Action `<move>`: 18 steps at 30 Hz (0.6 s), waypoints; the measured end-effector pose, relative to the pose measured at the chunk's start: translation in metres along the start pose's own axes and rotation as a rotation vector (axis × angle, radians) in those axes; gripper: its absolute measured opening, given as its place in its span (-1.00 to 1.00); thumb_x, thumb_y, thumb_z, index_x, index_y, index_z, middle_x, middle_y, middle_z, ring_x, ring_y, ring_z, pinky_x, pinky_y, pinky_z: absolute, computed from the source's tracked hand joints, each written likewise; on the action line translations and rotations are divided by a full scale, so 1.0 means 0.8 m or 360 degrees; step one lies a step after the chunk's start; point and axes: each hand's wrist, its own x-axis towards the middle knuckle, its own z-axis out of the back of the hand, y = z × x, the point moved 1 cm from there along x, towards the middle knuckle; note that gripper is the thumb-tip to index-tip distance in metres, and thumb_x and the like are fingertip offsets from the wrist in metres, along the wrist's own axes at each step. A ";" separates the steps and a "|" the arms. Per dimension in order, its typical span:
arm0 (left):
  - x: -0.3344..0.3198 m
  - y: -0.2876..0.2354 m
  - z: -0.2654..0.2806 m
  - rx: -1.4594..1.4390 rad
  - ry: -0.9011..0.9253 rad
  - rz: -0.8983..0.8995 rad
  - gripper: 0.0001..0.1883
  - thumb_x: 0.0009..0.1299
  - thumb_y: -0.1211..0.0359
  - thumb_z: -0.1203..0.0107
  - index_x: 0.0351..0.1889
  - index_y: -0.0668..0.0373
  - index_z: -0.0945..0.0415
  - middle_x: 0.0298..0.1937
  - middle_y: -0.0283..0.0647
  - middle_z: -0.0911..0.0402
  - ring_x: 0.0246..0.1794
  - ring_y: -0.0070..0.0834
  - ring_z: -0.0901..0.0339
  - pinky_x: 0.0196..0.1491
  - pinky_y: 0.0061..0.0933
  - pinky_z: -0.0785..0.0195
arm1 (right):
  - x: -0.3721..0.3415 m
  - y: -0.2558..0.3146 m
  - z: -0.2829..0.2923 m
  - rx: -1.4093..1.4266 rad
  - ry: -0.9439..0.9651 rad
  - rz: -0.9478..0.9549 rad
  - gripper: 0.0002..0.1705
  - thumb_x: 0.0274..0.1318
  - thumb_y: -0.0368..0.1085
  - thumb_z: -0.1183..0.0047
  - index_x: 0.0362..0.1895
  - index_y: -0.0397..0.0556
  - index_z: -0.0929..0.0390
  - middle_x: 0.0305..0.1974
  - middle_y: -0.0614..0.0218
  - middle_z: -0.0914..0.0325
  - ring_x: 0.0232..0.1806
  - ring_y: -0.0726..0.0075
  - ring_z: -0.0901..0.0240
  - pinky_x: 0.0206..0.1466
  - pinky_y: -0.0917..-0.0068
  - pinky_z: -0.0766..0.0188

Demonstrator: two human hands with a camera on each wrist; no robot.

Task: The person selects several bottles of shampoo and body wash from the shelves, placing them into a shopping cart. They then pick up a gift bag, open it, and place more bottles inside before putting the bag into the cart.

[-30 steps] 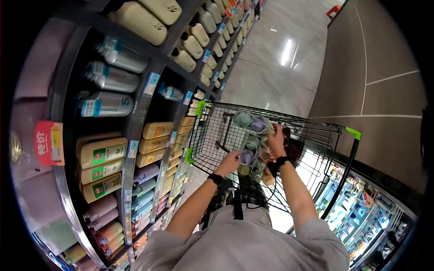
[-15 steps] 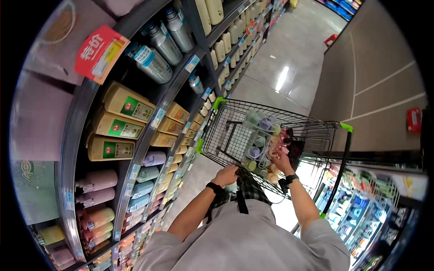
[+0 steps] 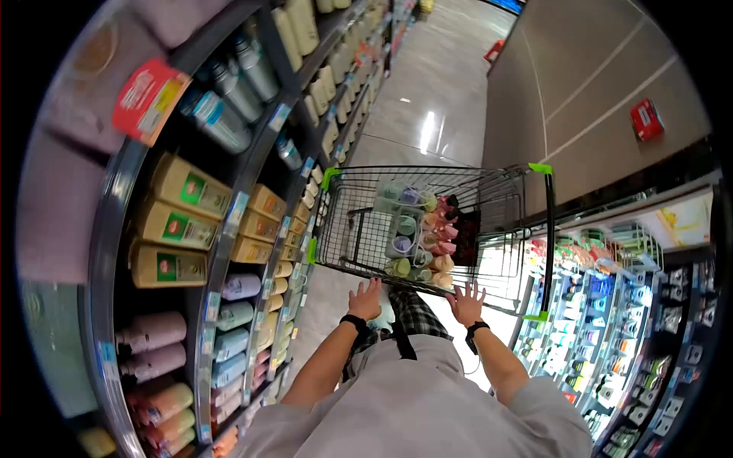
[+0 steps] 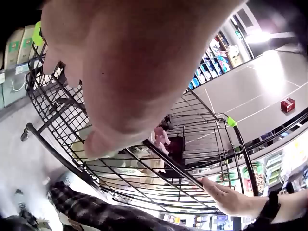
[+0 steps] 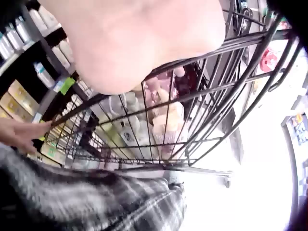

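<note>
A black wire shopping cart (image 3: pixel 347 169) with green corner pieces stands crosswise in front of me. Inside it are pastel green and purple containers (image 3: pixel 402 244), with pink bottles (image 3: pixel 441 229) and peach bottles (image 3: pixel 443 263) beside them. My left hand (image 3: pixel 365 300), fingers spread, is at the cart's near side rim. Further right along that rim is my right hand (image 3: pixel 465 304), its fingers spread too and holding nothing. In the right wrist view, the right palm (image 5: pixel 144 48) lies over the top rail. The left hand (image 4: pixel 115 72) covers much of the left wrist view.
Shelves on the left hold tan bottles with green labels (image 3: pixel 175 225), silver bottles (image 3: pixel 217 122) and pastel bottles (image 3: pixel 156 332). A tiled wall (image 3: pixel 588 99) with a red box (image 3: pixel 647 120) stands beyond the cart. Brightly lit shelves (image 3: pixel 595 320) are at the right. Grey floor (image 3: pixel 416 114) stretches ahead.
Both hands were at the containers inside the cart. First the left, then the right drew back to the near rim, fingers now spread. The head view has shifted too.
</note>
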 end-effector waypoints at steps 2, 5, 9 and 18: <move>0.010 -0.001 -0.002 -0.0010 0.0010 0.0013 -0.15 0.38 0.32 0.06 0.61 -0.02 0.23 0.65 -0.22 0.19 0.59 0.04 0.16 0.45 0.32 0.13 | 0.001 0.001 0.000 -0.0017 -0.0097 0.0002 -0.37 0.39 0.26 0.24 0.15 0.07 -0.54 0.33 -0.05 -0.31 0.49 -0.28 0.06 0.39 -0.45 0.19; 0.021 -0.009 0.006 0.0048 0.0039 0.0051 -0.08 0.34 0.27 -0.05 0.61 -0.05 0.25 0.65 -0.20 0.23 0.60 0.05 0.17 0.45 0.31 0.09 | 0.011 -0.001 0.005 0.0049 -0.0201 0.0010 -0.40 0.33 0.26 0.14 -0.09 0.04 -0.66 0.19 0.03 -0.47 0.42 -0.24 -0.10 0.38 -0.40 0.16; 0.038 -0.016 0.029 0.0132 0.0059 0.0079 -0.03 0.32 0.22 -0.12 0.61 -0.05 0.26 0.65 -0.20 0.22 0.59 0.05 0.15 0.44 0.28 0.05 | 0.034 -0.005 0.017 0.0149 -0.0235 0.0005 -0.41 0.32 0.27 0.13 -0.16 0.06 -0.69 0.16 0.07 -0.50 0.42 -0.19 -0.12 0.40 -0.36 0.16; 0.116 -0.016 0.073 0.0146 0.0001 0.0066 0.11 0.19 0.09 -0.27 0.59 0.02 0.24 0.64 -0.12 0.20 0.54 0.11 0.03 0.32 0.16 -0.22 | 0.121 -0.012 0.050 0.0203 -0.0097 -0.0094 -0.38 0.34 0.31 0.21 -0.07 0.19 -0.74 0.25 0.17 -0.45 0.46 -0.10 -0.09 0.45 -0.25 0.23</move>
